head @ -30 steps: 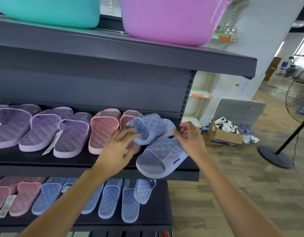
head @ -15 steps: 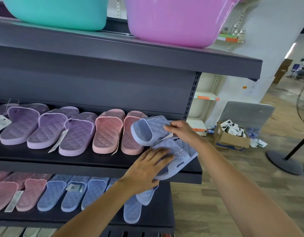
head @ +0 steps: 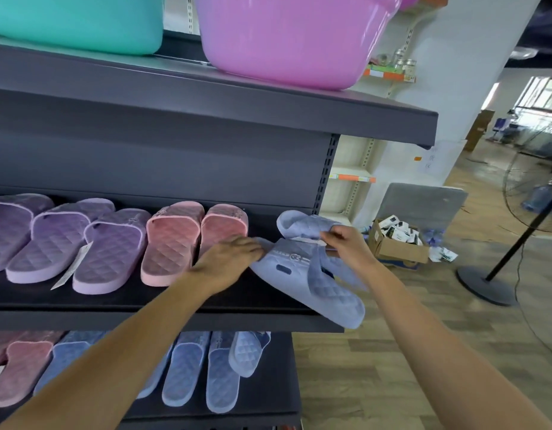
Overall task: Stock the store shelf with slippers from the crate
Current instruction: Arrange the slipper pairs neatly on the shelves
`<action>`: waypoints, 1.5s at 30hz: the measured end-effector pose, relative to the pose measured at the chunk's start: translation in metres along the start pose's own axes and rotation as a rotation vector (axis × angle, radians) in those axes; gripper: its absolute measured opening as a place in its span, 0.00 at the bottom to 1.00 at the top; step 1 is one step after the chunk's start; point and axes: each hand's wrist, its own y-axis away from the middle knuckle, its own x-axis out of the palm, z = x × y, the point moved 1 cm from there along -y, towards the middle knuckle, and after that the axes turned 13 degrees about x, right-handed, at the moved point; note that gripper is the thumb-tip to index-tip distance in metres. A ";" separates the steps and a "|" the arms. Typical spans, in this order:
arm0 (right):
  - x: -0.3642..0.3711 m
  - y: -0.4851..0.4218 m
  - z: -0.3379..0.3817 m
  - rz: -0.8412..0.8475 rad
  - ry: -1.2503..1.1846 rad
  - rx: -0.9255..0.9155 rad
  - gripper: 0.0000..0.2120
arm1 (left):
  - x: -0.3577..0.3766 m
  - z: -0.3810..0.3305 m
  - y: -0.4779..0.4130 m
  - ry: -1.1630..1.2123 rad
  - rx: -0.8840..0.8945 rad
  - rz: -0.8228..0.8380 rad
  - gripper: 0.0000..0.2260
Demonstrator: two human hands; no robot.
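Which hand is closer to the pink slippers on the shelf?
The left. The left hand lies right beside the pink slippers, covering part of the nearest one. The right hand is farther right, gripping the blue slippers.

**Left arm** point(head: 128, 355): bare, enters at 7 o'clock, extends toward 1 o'clock, nearly straight.
**Left hand** point(head: 229, 263): palm down, back toward camera, fingers straight and close together, tips touching near slipper point(head: 324, 293).
**Right arm** point(head: 439, 352): bare, enters at 5 o'clock, extends toward 11 o'clock, wrist slightly bent.
**Right hand** point(head: 346, 246): lies at 3 o'clock of left hand, apart from it. Fingers curled, thumb and fingertips pinching edge of far slipper point(head: 302, 225).
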 end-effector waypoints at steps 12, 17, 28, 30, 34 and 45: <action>0.015 -0.004 -0.025 0.093 0.093 -0.011 0.14 | -0.012 -0.015 -0.013 0.509 -0.429 0.112 0.18; 0.014 0.004 -0.032 0.121 0.149 -0.051 0.08 | -0.001 -0.067 -0.028 0.647 -0.611 0.127 0.39; 0.009 0.032 -0.020 0.220 0.087 0.037 0.07 | -0.006 -0.013 -0.027 0.746 -0.312 0.242 0.30; 0.019 0.035 -0.016 0.212 0.067 0.032 0.06 | -0.006 0.000 -0.026 0.641 -0.286 0.207 0.30; 0.042 0.035 -0.015 0.194 0.054 0.022 0.01 | 0.000 0.010 -0.019 0.496 -0.317 0.176 0.31; -0.008 0.032 -0.033 -0.425 0.364 0.002 0.13 | 0.009 -0.010 -0.002 0.553 -0.731 -0.134 0.18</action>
